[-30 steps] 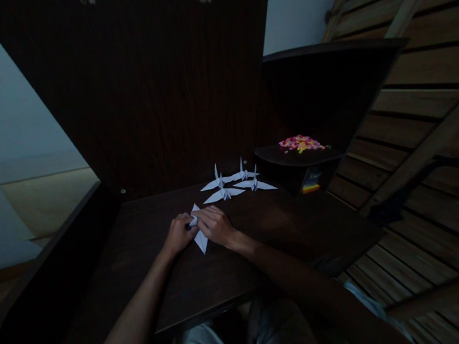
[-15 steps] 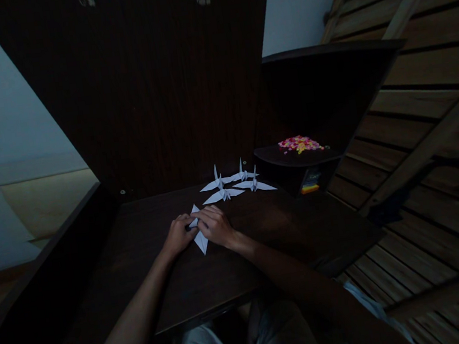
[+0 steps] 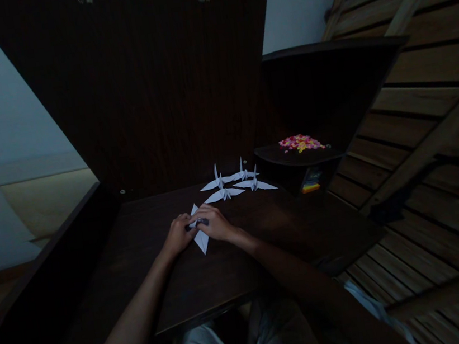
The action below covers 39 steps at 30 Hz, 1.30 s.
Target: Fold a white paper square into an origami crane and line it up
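Note:
A white sheet of paper folded into a narrow diamond lies on the dark desk, its long points toward and away from me. My left hand presses on its left edge with bent fingers. From the right, my right hand curls over the middle of the paper, thumb and fingers closed on it. A dark patch shows between the hands; I cannot tell whether it is shadow or an object. Just beyond my hands stand several folded white paper cranes with spread wings and raised necks.
A corner shelf at the right carries a heap of small pink, red and yellow pieces. Below it sits a small item with a yellow edge. A tall dark panel closes off the back; wooden slats rise at the right.
My right hand has shifted slightly, its thumb and fingers parting a little so that a dark gap shows over the paper. My left hand and the cranes stay in place.

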Tool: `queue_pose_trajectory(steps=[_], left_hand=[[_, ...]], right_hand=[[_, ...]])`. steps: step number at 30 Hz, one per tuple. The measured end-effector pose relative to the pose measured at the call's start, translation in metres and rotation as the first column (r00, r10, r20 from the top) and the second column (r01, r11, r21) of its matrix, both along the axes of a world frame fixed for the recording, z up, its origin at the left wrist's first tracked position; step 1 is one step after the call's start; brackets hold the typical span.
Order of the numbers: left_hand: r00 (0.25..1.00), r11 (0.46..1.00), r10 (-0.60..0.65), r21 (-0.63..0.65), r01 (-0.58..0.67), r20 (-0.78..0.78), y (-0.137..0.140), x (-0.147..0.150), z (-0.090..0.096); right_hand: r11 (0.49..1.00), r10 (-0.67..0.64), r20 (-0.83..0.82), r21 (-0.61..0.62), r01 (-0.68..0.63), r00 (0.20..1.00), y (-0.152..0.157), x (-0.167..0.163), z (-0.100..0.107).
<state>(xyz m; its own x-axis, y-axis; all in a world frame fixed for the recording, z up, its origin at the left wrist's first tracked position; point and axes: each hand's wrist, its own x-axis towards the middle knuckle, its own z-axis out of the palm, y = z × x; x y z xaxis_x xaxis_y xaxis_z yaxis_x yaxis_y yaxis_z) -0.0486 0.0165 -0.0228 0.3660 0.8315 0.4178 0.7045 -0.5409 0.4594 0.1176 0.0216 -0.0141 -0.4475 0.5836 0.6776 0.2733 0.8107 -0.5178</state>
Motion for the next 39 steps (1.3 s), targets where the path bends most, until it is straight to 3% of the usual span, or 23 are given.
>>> queue_pose_trajectory(steps=[12, 17, 25, 31, 39], left_hand=[[1.000, 1.000, 0.010, 0.000, -0.010, 0.020, 0.000, 0.000, 0.000], [0.995, 0.998, -0.061, -0.022, 0.062, 0.075, 0.002, -0.003, 0.000], [0.998, 0.999, -0.031, -0.011, 0.031, 0.046, 0.002, -0.003, -0.002], [0.997, 0.999, -0.051, 0.001, 0.051, 0.054, 0.001, -0.003, -0.001], [0.995, 0.999, 0.018, -0.039, -0.014, 0.097, 0.002, -0.005, 0.000]], right_hand=[[0.999, -0.016, -0.038, 0.044, 0.017, 0.999, -0.009, 0.003, 0.009], [1.000, 0.021, -0.046, 0.021, -0.020, 0.999, -0.013, 0.008, 0.016], [1.000, 0.008, -0.016, -0.029, -0.008, 1.000, -0.004, 0.002, 0.002], [0.998, -0.024, -0.024, -0.051, 0.023, 0.999, -0.005, -0.001, 0.001], [0.998, -0.027, -0.018, -0.062, 0.026, 0.999, -0.004, -0.002, -0.004]])
